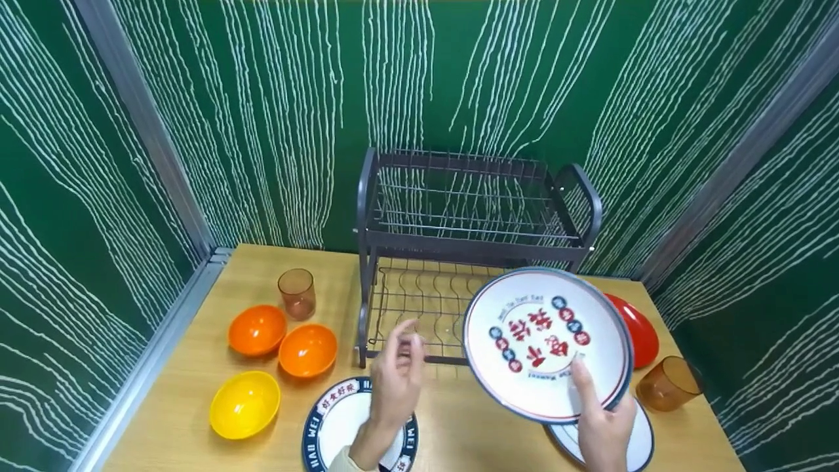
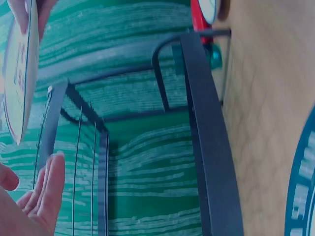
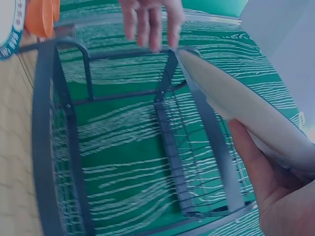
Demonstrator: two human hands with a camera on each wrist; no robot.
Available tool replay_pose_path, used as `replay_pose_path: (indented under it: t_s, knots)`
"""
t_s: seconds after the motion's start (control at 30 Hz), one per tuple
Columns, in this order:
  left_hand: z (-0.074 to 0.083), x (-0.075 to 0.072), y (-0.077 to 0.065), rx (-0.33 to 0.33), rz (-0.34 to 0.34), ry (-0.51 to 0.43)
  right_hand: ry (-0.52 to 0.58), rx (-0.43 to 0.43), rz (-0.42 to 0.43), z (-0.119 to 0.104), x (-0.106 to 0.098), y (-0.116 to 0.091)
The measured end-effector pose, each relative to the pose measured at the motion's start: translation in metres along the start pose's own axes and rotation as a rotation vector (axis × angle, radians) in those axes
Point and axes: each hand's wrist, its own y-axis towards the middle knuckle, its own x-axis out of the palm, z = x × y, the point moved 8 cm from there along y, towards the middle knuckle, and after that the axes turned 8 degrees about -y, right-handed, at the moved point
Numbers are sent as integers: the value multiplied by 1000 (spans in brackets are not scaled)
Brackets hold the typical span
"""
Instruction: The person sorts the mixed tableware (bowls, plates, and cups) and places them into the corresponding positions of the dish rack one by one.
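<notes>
My right hand (image 1: 606, 426) grips a white plate (image 1: 524, 393) by its near right edge, thumb on the face. Red characters and a blue rim mark this plate, which is tilted up in front of the rack's right side. In the right wrist view the plate (image 3: 246, 105) shows nearly edge-on, with fingers beneath it. My left hand (image 1: 396, 380) holds nothing; its fingers are loosely bent, over a dark-rimmed plate (image 1: 314, 429) on the table. Behind both hands stands a black two-tier dish rack (image 1: 472, 242).
Two orange bowls (image 1: 308, 351), a yellow bowl (image 1: 244, 404) and an amber cup (image 1: 297, 295) stand left of the rack. To the right are a red dish (image 1: 639, 331), another amber cup (image 1: 668, 383) and a white plate (image 1: 641, 436), partly covered. Green panels (image 1: 406, 78) enclose the table.
</notes>
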Motion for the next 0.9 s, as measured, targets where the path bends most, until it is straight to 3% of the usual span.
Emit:
replay_pose_path:
  t_s: [0.13,0.27,0.37,0.43,0.6,0.9]
  knots:
    - [-11,-21,15,13,126,168,-1,-87,28,-17,-7,8]
    - [-28,-38,30,-44,224,305,-11,-163,51,-30,-10,13]
    - [-40,-46,40,-92,255,370,4,-188,68,-37,-10,14]
    - [-49,-49,46,-141,246,415,12,-206,82,-41,-11,14]
    - [-76,-45,58,-274,145,501,35,-237,115,-49,-12,15]
    - [-110,-46,69,-282,103,362,57,-323,188,-68,-14,16]
